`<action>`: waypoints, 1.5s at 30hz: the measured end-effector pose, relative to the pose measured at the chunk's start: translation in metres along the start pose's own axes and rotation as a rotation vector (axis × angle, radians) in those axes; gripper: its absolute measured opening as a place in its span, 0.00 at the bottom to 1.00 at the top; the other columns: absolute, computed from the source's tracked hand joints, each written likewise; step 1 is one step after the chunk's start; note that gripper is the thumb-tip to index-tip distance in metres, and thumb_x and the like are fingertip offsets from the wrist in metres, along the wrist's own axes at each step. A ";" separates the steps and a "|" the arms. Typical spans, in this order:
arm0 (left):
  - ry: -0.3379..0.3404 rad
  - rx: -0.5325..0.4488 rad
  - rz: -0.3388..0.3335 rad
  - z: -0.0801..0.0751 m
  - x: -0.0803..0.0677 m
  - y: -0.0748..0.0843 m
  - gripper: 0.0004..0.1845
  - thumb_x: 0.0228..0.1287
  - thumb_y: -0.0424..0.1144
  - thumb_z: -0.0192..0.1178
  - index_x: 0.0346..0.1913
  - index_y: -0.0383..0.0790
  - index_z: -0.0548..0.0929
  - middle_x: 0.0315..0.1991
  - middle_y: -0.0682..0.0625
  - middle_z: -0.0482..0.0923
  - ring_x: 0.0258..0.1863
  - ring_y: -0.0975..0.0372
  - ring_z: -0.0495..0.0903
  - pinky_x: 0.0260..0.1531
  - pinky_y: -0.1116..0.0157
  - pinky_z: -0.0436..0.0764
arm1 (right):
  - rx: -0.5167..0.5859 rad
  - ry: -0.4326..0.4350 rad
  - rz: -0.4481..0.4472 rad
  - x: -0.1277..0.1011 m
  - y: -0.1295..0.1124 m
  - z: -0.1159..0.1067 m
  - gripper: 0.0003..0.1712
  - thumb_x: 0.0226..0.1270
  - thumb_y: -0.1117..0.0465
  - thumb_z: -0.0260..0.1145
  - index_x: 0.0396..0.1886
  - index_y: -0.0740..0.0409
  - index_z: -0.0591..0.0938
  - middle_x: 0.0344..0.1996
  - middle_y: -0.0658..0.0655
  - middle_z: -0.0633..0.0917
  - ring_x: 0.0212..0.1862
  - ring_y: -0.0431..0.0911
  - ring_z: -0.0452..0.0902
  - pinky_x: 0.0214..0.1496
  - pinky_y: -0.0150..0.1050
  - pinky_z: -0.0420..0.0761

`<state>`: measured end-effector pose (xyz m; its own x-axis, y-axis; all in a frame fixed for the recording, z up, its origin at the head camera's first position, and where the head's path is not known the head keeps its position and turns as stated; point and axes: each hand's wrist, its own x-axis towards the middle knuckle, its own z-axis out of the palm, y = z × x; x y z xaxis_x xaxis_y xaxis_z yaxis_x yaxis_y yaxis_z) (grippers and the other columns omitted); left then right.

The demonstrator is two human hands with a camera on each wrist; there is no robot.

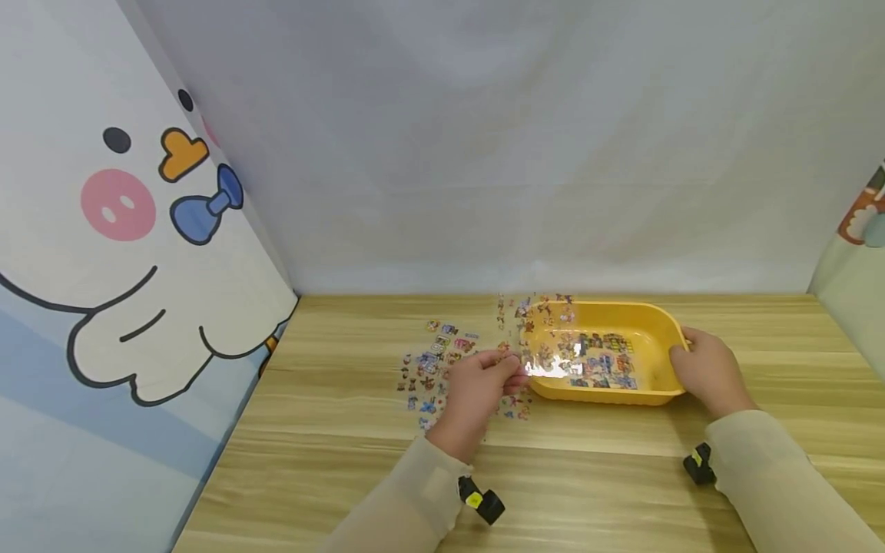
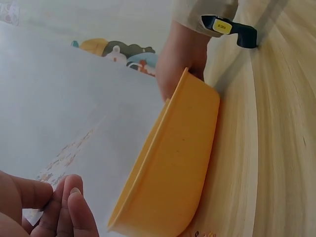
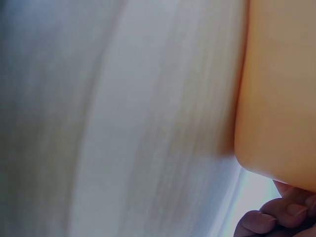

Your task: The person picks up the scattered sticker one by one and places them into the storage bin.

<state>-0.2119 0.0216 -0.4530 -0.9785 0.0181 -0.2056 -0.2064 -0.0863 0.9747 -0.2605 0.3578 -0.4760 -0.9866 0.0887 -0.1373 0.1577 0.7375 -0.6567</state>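
Note:
My left hand [image 1: 479,392] pinches the edge of a clear sticker sheet [image 1: 546,313] between thumb and fingers. Dotted with small colourful figures, the sheet overlaps the left part of a yellow plastic basin [image 1: 655,338] in the head view, and light glares off its lower edge. The left wrist view catches this sheet almost edge-on above the fingers. At the basin's right end, my right hand [image 1: 710,372] grips the rim, thumb on top and the other fingers mostly hidden. More printed stickers [image 1: 608,365] show inside the basin.
Further clear sticker sheets [image 1: 427,384] lie on the wooden table [image 1: 332,399], left of the basin and partly under the left hand. A pale curtain [image 1: 484,153] hangs behind the table. A cartoon-printed panel [image 1: 207,307] borders its left side.

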 end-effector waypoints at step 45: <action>0.052 0.213 -0.036 0.081 0.025 0.020 0.05 0.72 0.38 0.66 0.39 0.45 0.92 0.30 0.58 0.86 0.30 0.64 0.86 0.25 0.65 0.80 | -0.009 0.007 -0.017 0.010 0.004 0.001 0.34 0.77 0.60 0.46 0.73 0.81 0.62 0.53 0.77 0.78 0.38 0.55 0.79 0.33 0.38 0.78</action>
<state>-0.2402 0.1014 -0.4313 -0.9702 -0.0350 -0.2397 -0.2422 0.1258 0.9620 -0.2695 0.3612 -0.4805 -0.9894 0.0806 -0.1208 0.1403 0.7450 -0.6521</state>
